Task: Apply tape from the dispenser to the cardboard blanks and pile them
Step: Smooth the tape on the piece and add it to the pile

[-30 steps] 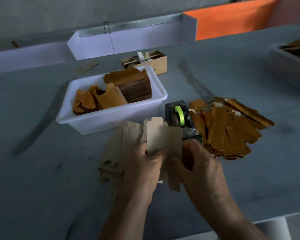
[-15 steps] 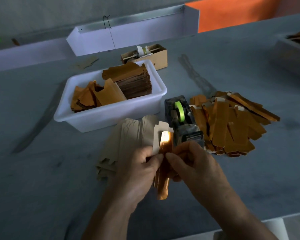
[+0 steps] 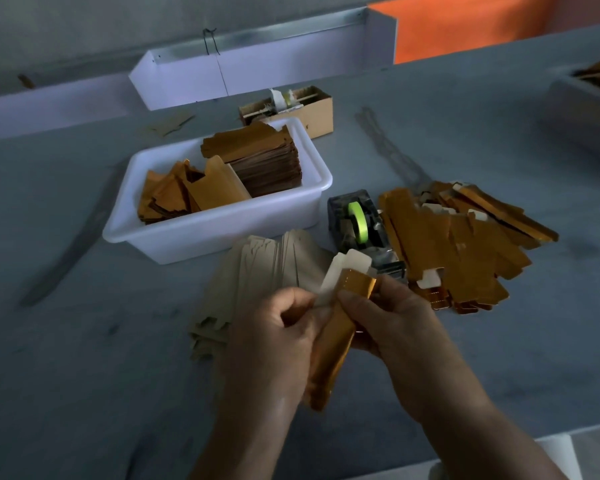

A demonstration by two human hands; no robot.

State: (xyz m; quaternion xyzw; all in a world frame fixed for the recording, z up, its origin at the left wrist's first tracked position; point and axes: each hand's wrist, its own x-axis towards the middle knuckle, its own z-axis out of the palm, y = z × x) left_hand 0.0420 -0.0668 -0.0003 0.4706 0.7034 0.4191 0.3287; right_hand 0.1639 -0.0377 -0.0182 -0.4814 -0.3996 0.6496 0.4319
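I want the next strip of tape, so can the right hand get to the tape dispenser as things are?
Probably yes once freed: the tape dispenser stands just beyond the right hand with nothing between them, but that hand and the left hand both grip the folded gold blank.

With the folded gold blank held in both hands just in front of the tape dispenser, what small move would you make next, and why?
Probably carry the gold blank forward to the tape dispenser for a piece of tape. Both the left hand and the right hand hold it folded, no tape shows on it, and the dispenser sits just beyond, beside the pile of finished blanks.
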